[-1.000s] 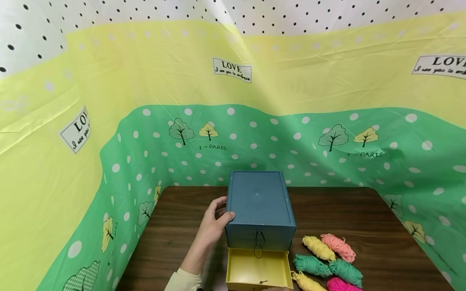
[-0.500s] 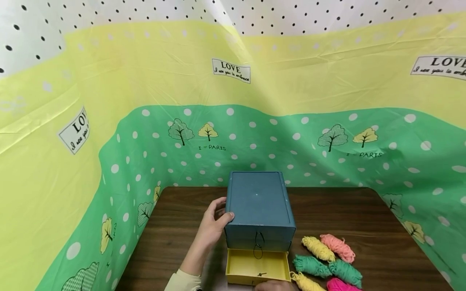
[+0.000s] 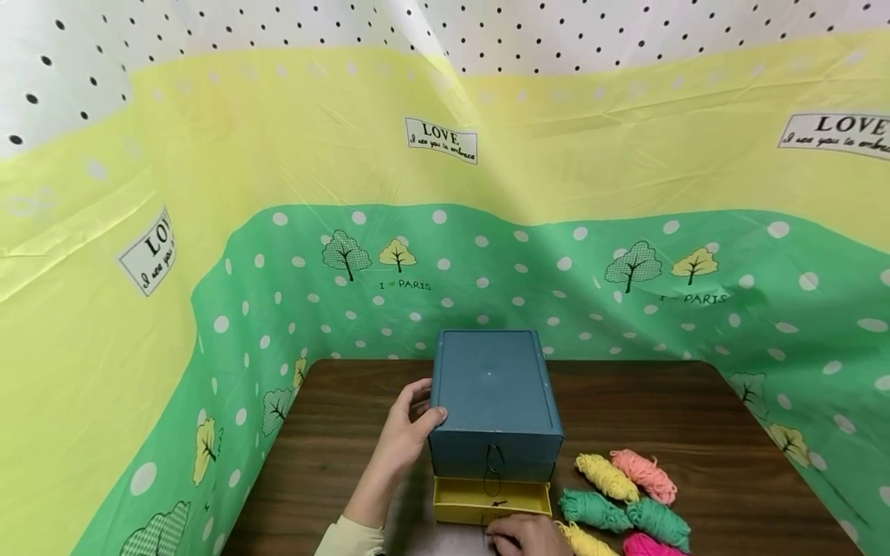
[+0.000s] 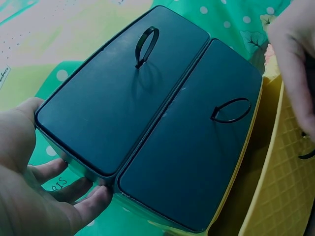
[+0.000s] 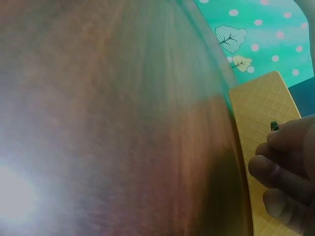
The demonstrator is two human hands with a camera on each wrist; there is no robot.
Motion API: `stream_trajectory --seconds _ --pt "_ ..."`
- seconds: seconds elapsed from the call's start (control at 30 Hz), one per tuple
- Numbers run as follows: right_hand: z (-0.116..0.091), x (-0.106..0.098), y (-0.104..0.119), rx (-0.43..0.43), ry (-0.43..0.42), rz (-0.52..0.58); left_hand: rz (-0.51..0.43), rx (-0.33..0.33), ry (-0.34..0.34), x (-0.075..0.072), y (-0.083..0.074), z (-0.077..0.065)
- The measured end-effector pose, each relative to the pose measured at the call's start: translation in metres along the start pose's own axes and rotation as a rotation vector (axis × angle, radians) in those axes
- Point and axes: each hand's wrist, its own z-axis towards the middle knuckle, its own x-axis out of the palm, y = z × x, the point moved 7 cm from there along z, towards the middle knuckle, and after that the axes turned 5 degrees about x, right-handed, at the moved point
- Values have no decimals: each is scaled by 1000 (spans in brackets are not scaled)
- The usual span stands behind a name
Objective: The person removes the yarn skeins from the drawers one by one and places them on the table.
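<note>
A blue drawer box point(image 3: 490, 378) stands on the table, a yellow drawer point(image 3: 455, 513) partly pulled out at its bottom. My left hand point(image 3: 406, 425) holds the box's left side, thumb on the top edge, fingers against the wall. In the left wrist view, two blue drawer fronts point(image 4: 192, 142) each carry a black zip-tie loop. My right hand point(image 3: 531, 534) is at the yellow drawer's front; in the right wrist view its curled fingers and thumb pinch a black zip-tie loop point(image 5: 274, 126), mostly hidden by the fingertips.
Right of the drawer lie several yarn skeins: yellow point(image 3: 606, 476), salmon point(image 3: 644, 475), green point(image 3: 659, 520) and magenta point(image 3: 652, 545). They sit close to my right hand. Behind the brown table point(image 3: 660, 409) hangs a green and yellow patterned curtain point(image 3: 487, 255).
The yellow drawer has slid inward under the blue part, so less of its inside shows. My right hand has moved forward with it into view. The left hand stays in place.
</note>
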Motion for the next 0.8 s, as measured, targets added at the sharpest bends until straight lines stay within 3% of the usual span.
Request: stream_trajectory --seconds 0.27,0.8 --pt "11 -3 -10 135 -10 -8 1 5 2 0 0 -1" --pt "23 -9 -17 223 -97 -52 -12 4 6 1 -2 0"
